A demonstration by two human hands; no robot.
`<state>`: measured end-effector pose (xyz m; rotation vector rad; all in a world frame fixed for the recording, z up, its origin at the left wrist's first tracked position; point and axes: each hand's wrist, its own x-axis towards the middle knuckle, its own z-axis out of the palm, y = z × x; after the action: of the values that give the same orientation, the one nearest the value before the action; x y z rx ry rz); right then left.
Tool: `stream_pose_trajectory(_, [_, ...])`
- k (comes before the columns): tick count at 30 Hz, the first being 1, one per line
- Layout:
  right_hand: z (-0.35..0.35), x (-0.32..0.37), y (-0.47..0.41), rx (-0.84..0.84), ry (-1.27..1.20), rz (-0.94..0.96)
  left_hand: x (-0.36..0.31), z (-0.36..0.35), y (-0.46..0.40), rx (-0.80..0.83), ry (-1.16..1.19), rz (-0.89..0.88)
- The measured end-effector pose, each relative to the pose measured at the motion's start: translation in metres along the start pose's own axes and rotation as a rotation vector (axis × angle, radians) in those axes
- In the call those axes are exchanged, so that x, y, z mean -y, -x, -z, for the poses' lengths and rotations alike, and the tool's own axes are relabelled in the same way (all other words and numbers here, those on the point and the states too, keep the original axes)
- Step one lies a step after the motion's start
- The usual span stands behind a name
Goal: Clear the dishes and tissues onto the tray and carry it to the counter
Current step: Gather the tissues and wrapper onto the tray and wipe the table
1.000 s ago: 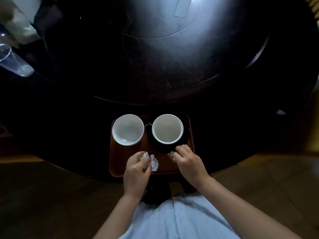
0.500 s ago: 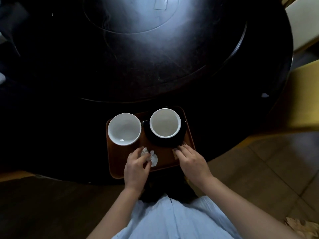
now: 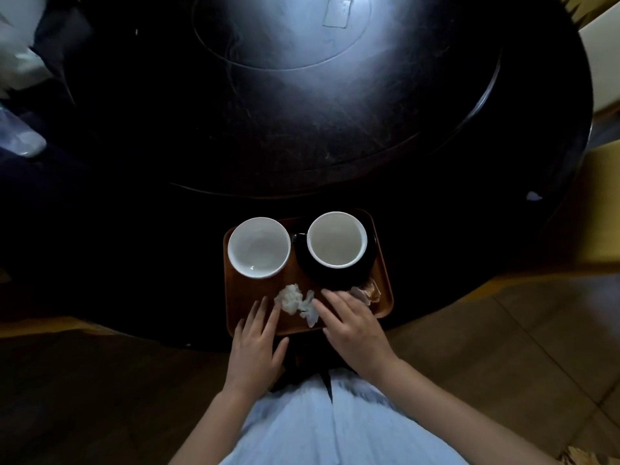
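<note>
While the brown tray [image 3: 235, 310] sits at the near edge of a large, dark, round counter [image 3: 335, 129], both hands lie flat over its near half with nothing gripped. The left hand [image 3: 256, 344] rests palm down at the tray's near left part, fingers spread and loose, its fingertips [image 3: 275, 305] just beside the crumpled white tissue [image 3: 295, 302] that lies loose on the tray between the two hands. The right hand [image 3: 352, 330] is likewise flat and relaxed, fingers extended toward the tissue's right side and partly covering a second crumpled scrap, a pale brownish wrapper [image 3: 367, 293], near the tray's right rim; how much of that scrap lies under the hand cannot be told. Two white cups stand on the far half of the tray: the left cup [image 3: 259, 247] directly on the wood, the right cup [image 3: 337, 238] on a black saucer [image 3: 332, 276], whose near rim is close to the right hand's fingertips. Both cups look empty. Counted, the tray carries two cups, one saucer, one tissue and one wrapper. Beyond the tray the counter is dim, with a raised round inner disc [image 3: 285, 35] catching light and a small pale speck [image 3: 533, 196] near its right edge. At far left a blurred clear plastic shape [image 3: 23, 142] shows in shadow. Wooden floor [image 3: 100, 397] lies below the counter's edge, and a pale blue garment [image 3: 335, 427] fills the bottom of the view.
</note>
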<state>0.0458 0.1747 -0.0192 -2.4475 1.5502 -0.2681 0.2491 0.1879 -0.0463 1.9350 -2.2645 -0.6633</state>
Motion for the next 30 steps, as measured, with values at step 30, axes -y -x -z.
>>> stream_pose_trajectory(30, [0.008, 0.017, -0.003, -0.147, -0.430, -0.458, -0.013, 0.012, 0.004, -0.071, 0.056, 0.015])
